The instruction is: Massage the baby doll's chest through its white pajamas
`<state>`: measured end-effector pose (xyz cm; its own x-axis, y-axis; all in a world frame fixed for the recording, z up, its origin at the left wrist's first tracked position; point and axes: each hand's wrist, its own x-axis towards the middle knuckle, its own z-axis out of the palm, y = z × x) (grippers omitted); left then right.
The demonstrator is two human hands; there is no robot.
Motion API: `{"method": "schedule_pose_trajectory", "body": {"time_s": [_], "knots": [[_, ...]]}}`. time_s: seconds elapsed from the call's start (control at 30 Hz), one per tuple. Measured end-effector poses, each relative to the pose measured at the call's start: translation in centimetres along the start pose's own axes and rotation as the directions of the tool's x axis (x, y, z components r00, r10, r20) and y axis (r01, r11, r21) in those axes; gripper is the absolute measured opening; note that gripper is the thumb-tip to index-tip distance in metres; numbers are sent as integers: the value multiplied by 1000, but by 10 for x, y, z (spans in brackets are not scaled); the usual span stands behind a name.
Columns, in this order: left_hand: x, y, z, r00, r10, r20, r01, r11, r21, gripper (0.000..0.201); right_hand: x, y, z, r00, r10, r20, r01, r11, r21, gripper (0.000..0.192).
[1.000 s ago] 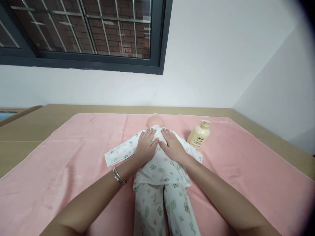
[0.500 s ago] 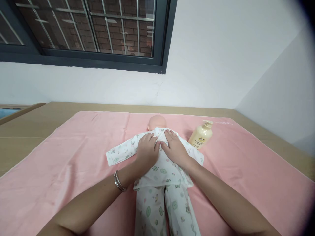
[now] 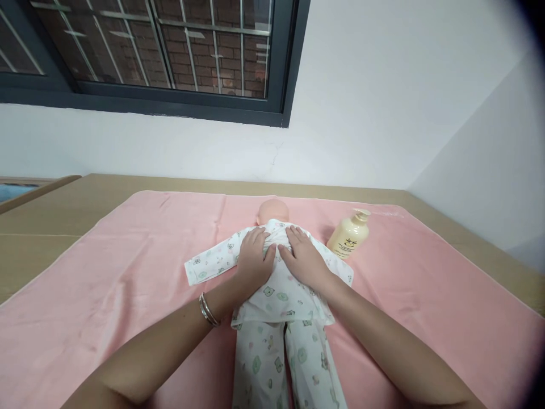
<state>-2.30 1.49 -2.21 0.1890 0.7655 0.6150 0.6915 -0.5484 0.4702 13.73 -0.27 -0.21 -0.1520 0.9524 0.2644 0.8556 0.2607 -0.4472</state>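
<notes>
Item, doll (image 3: 283,287): at the centre of the frame, running down to the lower edge, laid out apparently back up. Bald, smooth head (image 3: 273,211) at the far end; white top and trousers (image 3: 259,363) printed with small green and brownish figures. One sleeve (image 3: 213,261) stretches out toward the left of the frame, the other (image 3: 340,268) toward the right.

Item, left hand (image 3: 255,261): palm down on the upper back of the doll, fingers extended; grip spread flat, closed round nothing. Two silver-coloured bangles (image 3: 208,309) at the wrist.

Item, right hand (image 3: 302,258): palm down beside it on the same back, grip likewise flat and opened out, nothing grasped. The thumbs point toward each other, a narrow gap between them.

Item, pump bottle (image 3: 349,234): pale yellow, dark print, right of centre, just beyond the right sleeve; whether the two touch I cannot tell from here.

Item, pink cloth (image 3: 140,244): under doll and bottle, lightly creased, covering much of the wooden desk (image 3: 51,221).

Item, window (image 3: 179,102): upper left of the frame, dark-framed, metal bars before brickwork, set in a white wall (image 3: 361,113)
</notes>
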Motion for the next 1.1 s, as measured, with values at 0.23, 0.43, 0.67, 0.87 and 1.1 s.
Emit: {"method": "schedule_pose_trajectory", "body": {"time_s": [0.23,0.43,0.67,0.87,1.1], "knots": [[-5,-1,1,998,-61,18,62,997,-37,46,-9,-14,-8,963,-211,-170,210,977,-22,54],[-6,0,1,998,-68,2,68,996,-55,47,-8,-14,-2,963,-262,-65,259,965,-42,49],[-7,-2,4,997,-71,6,71,996,-45,47,-8,-9,-1,950,-304,-75,305,952,4,45],[-7,-3,3,999,-50,0,50,997,-64,48,-8,0,-3,839,-406,-362,455,888,60,46],[-6,-6,6,999,-38,30,39,999,-19,44,-1,16,16,828,-498,-259,545,823,161,40]]}}
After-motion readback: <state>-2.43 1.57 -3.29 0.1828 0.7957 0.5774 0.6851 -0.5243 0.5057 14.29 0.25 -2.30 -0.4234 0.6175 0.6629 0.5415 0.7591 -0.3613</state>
